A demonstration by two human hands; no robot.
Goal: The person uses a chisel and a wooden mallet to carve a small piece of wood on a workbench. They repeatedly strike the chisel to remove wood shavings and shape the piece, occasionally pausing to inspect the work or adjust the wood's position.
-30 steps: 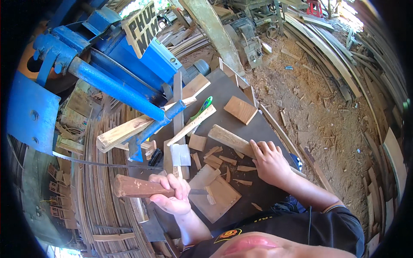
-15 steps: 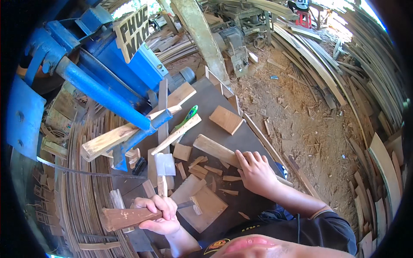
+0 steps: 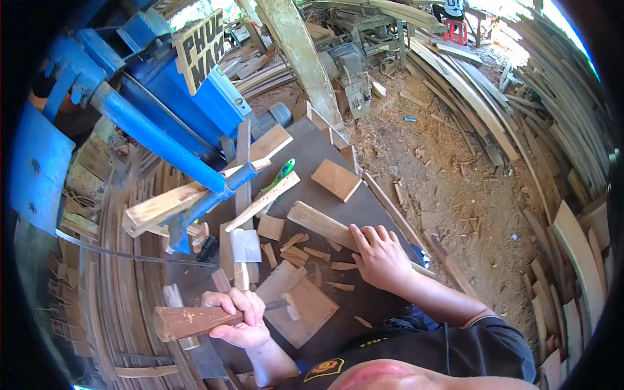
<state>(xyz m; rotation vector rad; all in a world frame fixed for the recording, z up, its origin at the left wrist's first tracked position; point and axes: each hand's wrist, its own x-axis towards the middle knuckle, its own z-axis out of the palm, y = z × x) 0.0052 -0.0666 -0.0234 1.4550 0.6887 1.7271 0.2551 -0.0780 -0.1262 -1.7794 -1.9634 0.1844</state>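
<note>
My left hand is closed around a wooden-handled tool. Its thick, reddish-brown handle widens to the left, and a narrow dark metal blade shows beyond my fingers, over a flat square board. To the right, my right hand grips a long wooden bar from above, my fingers curled over its edge. The bar lies slanted on the dark table, its near end passing under my hand. Several wood chips and a small wood block lie between my hands.
Left of the table stands a blue machine with a thin band blade. A green-handled tool, a wood block and a grey metal piece rest on the table. Stacked planks line the right; a person sits far back.
The view has shifted slightly. Both hands keep nearly the same places and grips, the left on the tool and the right on the bar.
</note>
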